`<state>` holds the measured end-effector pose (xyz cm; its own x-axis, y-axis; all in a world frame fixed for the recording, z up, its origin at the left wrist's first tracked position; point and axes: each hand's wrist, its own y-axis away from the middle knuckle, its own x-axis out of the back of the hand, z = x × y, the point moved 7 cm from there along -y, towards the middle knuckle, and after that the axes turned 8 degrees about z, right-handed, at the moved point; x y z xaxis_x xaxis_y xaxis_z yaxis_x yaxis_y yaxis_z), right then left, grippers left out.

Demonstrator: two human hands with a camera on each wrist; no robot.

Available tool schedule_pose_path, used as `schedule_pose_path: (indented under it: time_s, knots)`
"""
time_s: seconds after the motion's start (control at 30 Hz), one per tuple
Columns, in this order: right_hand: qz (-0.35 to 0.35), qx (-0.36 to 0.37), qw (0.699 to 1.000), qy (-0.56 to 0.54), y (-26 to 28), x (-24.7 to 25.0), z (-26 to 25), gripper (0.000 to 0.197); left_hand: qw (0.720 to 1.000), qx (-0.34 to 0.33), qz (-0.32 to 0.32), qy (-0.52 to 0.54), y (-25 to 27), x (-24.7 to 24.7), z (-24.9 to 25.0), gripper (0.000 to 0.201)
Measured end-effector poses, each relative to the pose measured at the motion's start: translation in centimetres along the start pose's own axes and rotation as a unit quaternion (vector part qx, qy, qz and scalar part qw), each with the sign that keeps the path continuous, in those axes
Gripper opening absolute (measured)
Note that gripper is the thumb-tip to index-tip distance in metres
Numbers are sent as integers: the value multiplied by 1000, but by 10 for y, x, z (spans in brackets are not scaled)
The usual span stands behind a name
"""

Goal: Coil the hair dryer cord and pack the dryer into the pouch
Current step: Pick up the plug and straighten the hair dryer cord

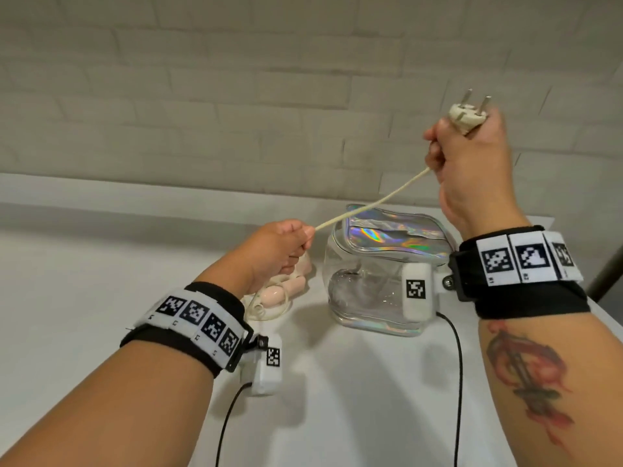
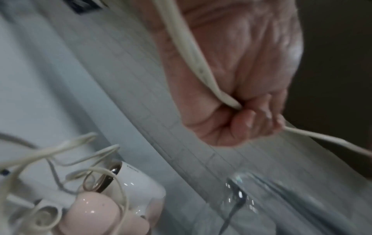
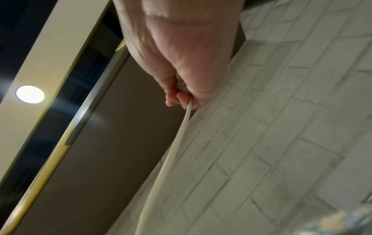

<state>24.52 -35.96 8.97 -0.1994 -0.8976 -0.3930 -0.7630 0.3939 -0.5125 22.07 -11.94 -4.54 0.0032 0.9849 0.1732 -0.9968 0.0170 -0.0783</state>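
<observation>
A cream cord (image 1: 364, 205) runs taut between my two hands. My right hand (image 1: 468, 153) is raised high and grips the plug (image 1: 467, 119), whose two pins stick up out of the fist; the cord (image 3: 173, 152) leaves the fist downward. My left hand (image 1: 283, 247) is lower, fingers curled round the cord (image 2: 201, 71). Below it the pink and white hair dryer (image 1: 286, 288) lies on the table amid loose cord loops (image 2: 60, 152). The clear pouch (image 1: 381, 264) with an iridescent top stands to the dryer's right, under my right wrist.
The white table (image 1: 101, 264) meets a pale brick wall (image 1: 236, 96) at the back. Black cables (image 1: 458, 382) hang from both wrist cameras over the table. The table's right edge (image 1: 603, 315) is close to my right forearm.
</observation>
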Motion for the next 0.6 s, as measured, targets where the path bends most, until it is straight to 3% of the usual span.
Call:
schedule_pose_path:
  time_s: [0.1, 0.17, 0.23, 0.3, 0.33, 0.43, 0.6]
  knots:
    - [-131, 44, 983, 124, 35, -25, -7, 27, 991, -34, 35, -123, -2, -2, 4, 30]
    - [-248, 34, 946, 205, 67, -48, 0, 26, 978, -78, 51, -187, -1, -7, 13, 30]
    - [-332, 11, 886, 324, 96, -63, 15, 28, 965, -133, 50, -218, 3, -16, 26, 29]
    - [-362, 20, 810, 462, 114, -65, 28, 23, 956, -179, 53, -227, 8, -22, 38, 25]
    - [-358, 29, 786, 503, 117, -63, 30, 18, 954, -189, 59, -224, 9, -22, 42, 23]
    - [-322, 7, 799, 508, 118, -54, 32, 19, 966, -181, 75, -170, 11, -15, 44, 30]
    - [-310, -59, 817, 483, 106, -45, 37, 22, 983, -153, 34, -101, 13, -13, 39, 25]
